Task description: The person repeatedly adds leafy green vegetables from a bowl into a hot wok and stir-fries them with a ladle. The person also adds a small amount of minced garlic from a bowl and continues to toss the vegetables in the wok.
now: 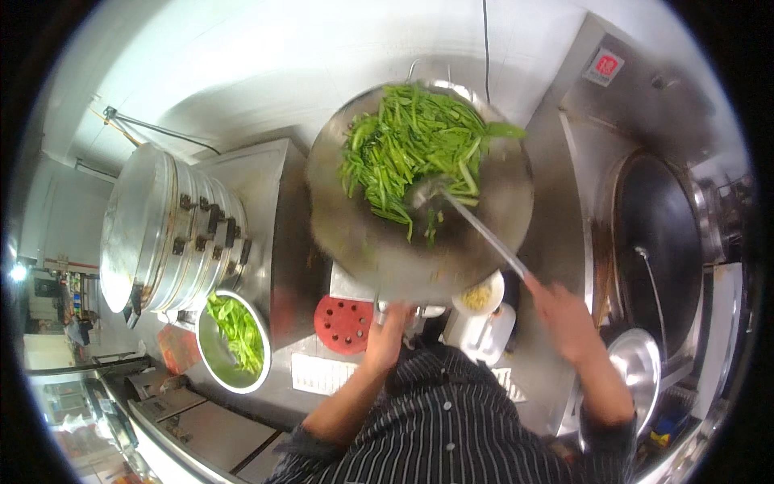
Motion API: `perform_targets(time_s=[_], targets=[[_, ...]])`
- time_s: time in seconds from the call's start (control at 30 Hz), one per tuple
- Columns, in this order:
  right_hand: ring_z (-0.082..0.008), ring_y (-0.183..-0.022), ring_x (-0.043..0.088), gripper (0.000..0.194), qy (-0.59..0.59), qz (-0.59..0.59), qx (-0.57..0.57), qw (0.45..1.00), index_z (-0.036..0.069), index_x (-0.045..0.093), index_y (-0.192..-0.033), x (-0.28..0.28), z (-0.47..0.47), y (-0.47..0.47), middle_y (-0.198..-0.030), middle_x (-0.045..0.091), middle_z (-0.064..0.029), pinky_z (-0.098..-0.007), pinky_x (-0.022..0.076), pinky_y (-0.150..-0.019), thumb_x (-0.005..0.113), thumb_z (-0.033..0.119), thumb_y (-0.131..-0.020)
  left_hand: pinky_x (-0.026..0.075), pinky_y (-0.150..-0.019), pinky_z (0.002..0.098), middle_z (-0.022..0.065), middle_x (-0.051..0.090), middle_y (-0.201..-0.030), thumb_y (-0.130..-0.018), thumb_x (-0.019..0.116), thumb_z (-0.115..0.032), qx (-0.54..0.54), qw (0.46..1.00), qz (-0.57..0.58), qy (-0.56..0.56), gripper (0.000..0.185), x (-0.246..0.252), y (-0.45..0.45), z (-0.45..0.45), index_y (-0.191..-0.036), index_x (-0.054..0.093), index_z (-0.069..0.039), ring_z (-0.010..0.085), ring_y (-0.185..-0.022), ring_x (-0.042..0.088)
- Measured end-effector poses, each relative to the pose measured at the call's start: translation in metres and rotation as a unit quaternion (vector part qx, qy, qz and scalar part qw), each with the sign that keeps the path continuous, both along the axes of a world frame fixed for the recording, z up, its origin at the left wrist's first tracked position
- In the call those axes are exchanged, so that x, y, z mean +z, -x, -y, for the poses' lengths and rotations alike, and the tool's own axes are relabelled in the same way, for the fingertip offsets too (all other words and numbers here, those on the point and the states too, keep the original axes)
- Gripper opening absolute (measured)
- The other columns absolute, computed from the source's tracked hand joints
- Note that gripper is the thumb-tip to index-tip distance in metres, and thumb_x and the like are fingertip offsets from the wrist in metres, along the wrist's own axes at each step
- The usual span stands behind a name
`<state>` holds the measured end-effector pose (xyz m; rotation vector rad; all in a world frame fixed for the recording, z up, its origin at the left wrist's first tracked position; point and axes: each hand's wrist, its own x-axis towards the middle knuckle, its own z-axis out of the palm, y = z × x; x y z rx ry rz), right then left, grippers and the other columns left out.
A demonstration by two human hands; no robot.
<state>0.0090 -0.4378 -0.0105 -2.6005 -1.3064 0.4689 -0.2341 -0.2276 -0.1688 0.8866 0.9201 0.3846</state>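
My left hand (387,333) is closed on the handle of a large metal wok (417,260) at its near edge. Long green leafy vegetables (417,139) lie heaped in the far half of the wok, and one leaf hangs over its right rim. My right hand (559,314) grips a long-handled metal cooking ladle (487,233) near its end. The ladle's head, blurred, touches the near side of the greens. A white bowl with chopped pale yellow pieces (478,297) stands just below the wok's right side.
Stacked metal steamers (163,230) stand at left, with a steel bowl of cut greens (233,342) nearer me. A red perforated disc (343,323) lies by my left hand. At right are a large dark wok (656,248) holding another ladle and a steel basin (635,375). A wall rises behind.
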Motion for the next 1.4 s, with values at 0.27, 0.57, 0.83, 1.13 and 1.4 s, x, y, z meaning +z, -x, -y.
perform_targets(time_s=[0.27, 0.57, 0.83, 1.13, 1.4], targets=[[-0.0287, -0.059, 0.058, 0.055, 0.001, -0.103, -0.005, 0.995, 0.013, 0.063, -0.134, 0.083, 0.057, 0.016, -0.076, 0.06, -0.0156, -0.0374, 0.0458, -0.055, 0.07, 0.001, -0.081, 0.051, -0.086, 0.0318, 0.0126, 0.069, -0.111, -0.096, 0.051, -0.015, 0.062, 0.995, 0.072, 0.035, 0.027, 0.016, 0.008, 0.002, -0.113, 0.064, 0.003, 0.0193, -0.101, 0.064], [-0.0342, -0.066, 0.06, 0.045, 0.09, 0.049, 0.016, 0.995, 0.008, 0.065, -0.129, 0.126, 0.066, -0.005, -0.077, 0.058, -0.0159, -0.0436, 0.0466, -0.058, 0.064, 0.0, -0.084, 0.051, -0.09, 0.0329, 0.0127, 0.068, -0.111, -0.097, 0.051, -0.015, 0.016, 0.997, 0.037, 0.069, 0.029, -0.006, -0.042, -0.023, -0.114, 0.063, 0.006, 0.0207, -0.103, 0.064], [-0.0361, -0.076, 0.065, 0.049, 0.079, 0.106, 0.088, 0.987, 0.013, 0.056, -0.139, 0.034, -0.043, -0.045, -0.089, 0.063, -0.0187, -0.0455, 0.0519, -0.071, 0.06, 0.009, -0.091, 0.049, -0.1, 0.0399, 0.0118, 0.063, -0.124, -0.097, 0.052, -0.016, -0.026, 0.994, 0.065, 0.079, 0.034, -0.018, -0.04, -0.028, -0.125, 0.059, 0.003, 0.0214, -0.116, 0.06], [-0.0245, -0.066, 0.062, 0.05, -0.142, -0.076, -0.051, 0.986, 0.011, 0.047, -0.147, 0.026, -0.003, -0.096, -0.087, 0.068, -0.0133, -0.0356, 0.0556, -0.068, 0.056, 0.011, -0.098, 0.051, -0.095, 0.0367, 0.0119, 0.064, -0.124, -0.099, 0.048, -0.017, -0.041, 0.998, 0.04, 0.032, 0.035, -0.019, -0.041, -0.03, -0.125, 0.059, 0.003, 0.023, -0.114, 0.062], [-0.0091, -0.044, 0.042, 0.038, -0.207, -0.78, -0.357, 0.469, 0.026, 0.048, -0.139, -0.12, -0.076, 0.004, -0.07, 0.052, -0.0019, -0.0249, 0.0348, -0.036, 0.054, 0.021, -0.102, 0.052, -0.093, 0.0354, 0.0132, 0.065, -0.121, -0.099, 0.048, -0.016, -0.044, 0.998, 0.042, 0.021, 0.036, -0.024, -0.038, -0.028, -0.127, 0.06, 0.003, 0.0216, -0.106, 0.063]])
